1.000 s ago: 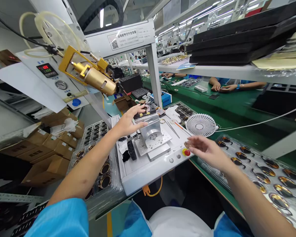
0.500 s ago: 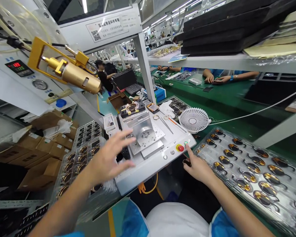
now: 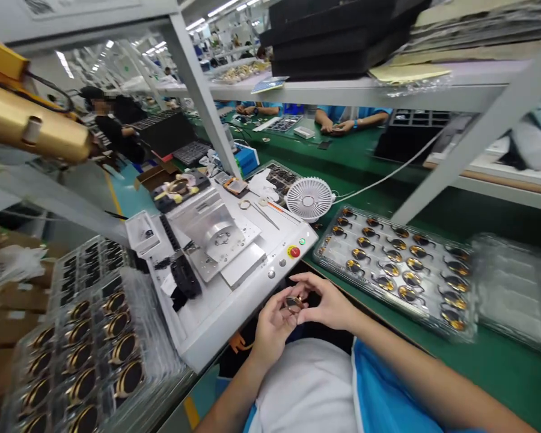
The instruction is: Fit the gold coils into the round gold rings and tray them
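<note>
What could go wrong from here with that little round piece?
It might drop: the left hand appears to hold the small round piece, with the right hand close about it, out past the front edge of the white machine base.
Bare skin could smudge its dark face.
The red button is near the right hand, so a stray knock might press it.
</note>
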Demonstrator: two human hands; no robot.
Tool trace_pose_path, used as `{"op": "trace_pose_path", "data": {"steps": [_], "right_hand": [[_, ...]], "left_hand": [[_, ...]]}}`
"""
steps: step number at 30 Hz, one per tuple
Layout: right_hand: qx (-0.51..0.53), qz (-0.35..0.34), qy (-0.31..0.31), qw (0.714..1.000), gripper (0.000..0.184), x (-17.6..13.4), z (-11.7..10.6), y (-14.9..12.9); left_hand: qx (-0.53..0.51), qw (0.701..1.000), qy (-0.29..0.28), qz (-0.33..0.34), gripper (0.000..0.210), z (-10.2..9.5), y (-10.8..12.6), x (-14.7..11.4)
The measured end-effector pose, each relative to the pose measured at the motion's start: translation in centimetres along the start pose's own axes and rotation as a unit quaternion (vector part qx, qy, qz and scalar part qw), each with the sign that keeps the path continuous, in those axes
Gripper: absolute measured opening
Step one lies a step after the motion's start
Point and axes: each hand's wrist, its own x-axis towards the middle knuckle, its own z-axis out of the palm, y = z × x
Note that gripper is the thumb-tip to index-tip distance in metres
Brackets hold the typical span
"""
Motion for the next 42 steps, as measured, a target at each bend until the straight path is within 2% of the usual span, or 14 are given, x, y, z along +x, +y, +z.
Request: {"op": "trace_pose_path", "data": {"steps": [4,7,10,11,13,15,18,22,28,34,36,39,40,42], "right_hand": [[-0.003,-0.021,0.036,0.999,0.083,-0.8,1.9,0.8],[-0.085,-0.078,0.009,0.993,0.079,-0.3,0.9,0.5],[-0.28,-0.098,0.018,0.955,0.053,1.7,-3.1,-0.5],[-0.365,-0.076,0.055,0.926,0.04,2.7,-5.0,-0.8],[-0.519,0.016,0.138,0.843,0.017,4.6,-8.9,-1.1],[-0.578,0.066,0.166,0.796,0.009,6.3,-12.3,-1.1],[-0.603,0.08,0.15,0.78,0.016,7.6,-15.0,-0.2],[-0.617,0.081,0.128,0.773,0.026,8.2,-15.3,1.1],[-0.607,0.106,0.12,0.779,0.025,8.4,-15.3,0.8],[-0.537,0.117,0.186,0.814,0.016,6.7,-15.5,-0.3],[-0.472,0.108,0.192,0.854,0.02,5.7,-13.9,-0.7],[-0.261,0.071,0.125,0.955,0.033,3.7,-9.5,-1.9],[-0.191,0.057,0.088,0.976,0.035,3.1,-7.8,-2.5],[-0.118,0.031,0.022,0.992,0.034,2.1,-4.6,-3.8]], "left_hand": [[-0.068,0.997,0.029,-0.02,0.055,0.2,-0.8,0.2],[-0.067,0.996,0.045,-0.028,0.052,-0.2,-0.6,0.3],[-0.046,0.995,0.083,-0.028,0.046,-0.6,-0.4,0.1],[-0.04,0.994,0.095,-0.029,0.046,-0.8,-0.3,0.0],[-0.028,0.993,0.106,-0.035,0.046,-1.1,-0.3,-0.3],[-0.015,0.993,0.107,-0.039,0.046,-1.4,-0.4,-0.7],[-0.002,0.994,0.105,-0.036,0.044,-1.5,-0.4,-1.2],[0.007,0.992,0.119,-0.032,0.043,-1.3,0.0,-1.5],[0.001,0.994,0.101,-0.033,0.041,-1.3,-0.1,-1.7],[-0.011,0.995,0.092,-0.041,0.043,-1.7,-0.3,-1.9],[-0.007,0.996,0.07,-0.049,0.045,-1.5,0.4,-1.8],[0.005,0.998,-0.002,-0.065,0.058,-0.8,1.9,-1.4],[0.006,0.997,-0.029,-0.066,0.065,-0.5,2.5,-1.3],[0.003,0.995,-0.077,-0.061,0.076,-0.1,3.6,-1.0]]}}
